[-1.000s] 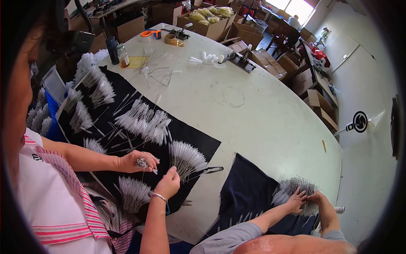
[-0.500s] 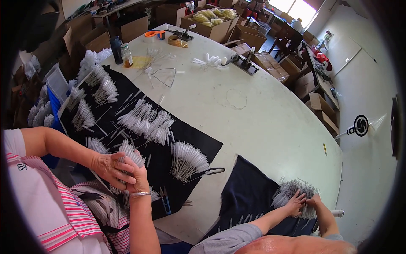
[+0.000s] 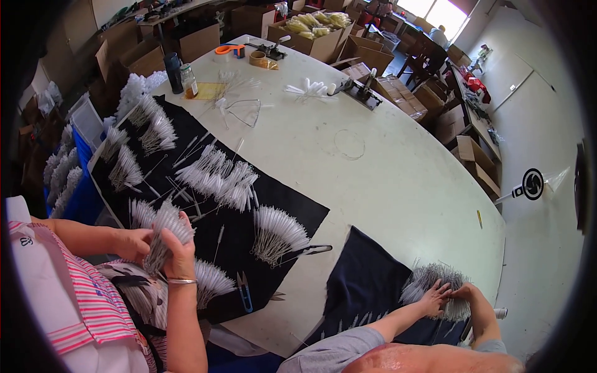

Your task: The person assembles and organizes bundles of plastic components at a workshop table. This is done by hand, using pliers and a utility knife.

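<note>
A thick bundle of small brushes (image 3: 166, 227), with white bristles and thin wire stems, is between my two hands at the left. My left hand (image 3: 133, 244) is closed on its near-left side. Wrapped round the other side is my right hand (image 3: 178, 252), with a bangle at the wrist. Under and beyond them spreads a black cloth (image 3: 249, 292). On it, fanned brushes (image 3: 211, 281) lie just right of my right wrist, and another fan (image 3: 278, 233) lies farther right. Blue-handled thread snips (image 3: 244, 292) rest near the cloth's edge.
To my right, a co-worker's hands (image 3: 438, 299) rest on a heap of wire-stemmed brushes (image 3: 463, 280) over a dark cloth (image 3: 360, 280). Clamp-like devices (image 3: 364, 93), orange-handled tape (image 3: 230, 50) and a glass jar (image 3: 188, 81) stand along the table's far side. Cardboard boxes (image 3: 311, 40) surround it.
Both my hands have drawn back toward my body with the brush bundle, from clasped together to one on each side. The bundle's wire stems now show. The co-worker's hands have hardly moved.
</note>
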